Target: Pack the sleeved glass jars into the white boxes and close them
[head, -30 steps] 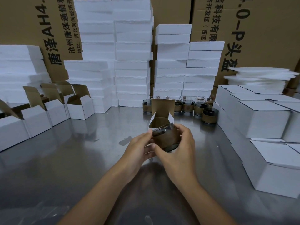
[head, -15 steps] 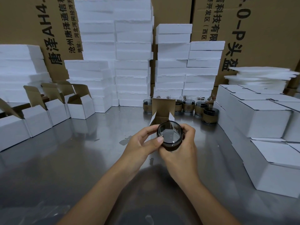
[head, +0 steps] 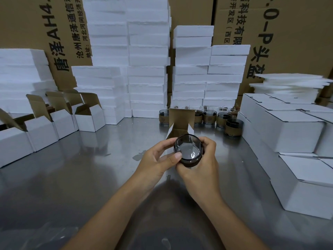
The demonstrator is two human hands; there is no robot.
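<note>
Jar (head: 188, 150): mouth facing camera — against the open white box (head: 181, 121).
Right hand (head: 201, 168): wrapped round jar.
Left hand (head: 156, 159): clasps box, thumb on jar.

The jar (head: 188, 150) in the grip (head: 203, 165) is dark smoky glass with a dark brown sleeve. The open box (head: 181, 120) behind it is white outside and kraft brown inside. Beyond the grip, more jars (head: 209, 117) show grey glass and tan sleeves. The surface (head: 90, 168) is glossy grey. Right of the grip, the closed boxes (head: 297, 130) are plain white.
</note>
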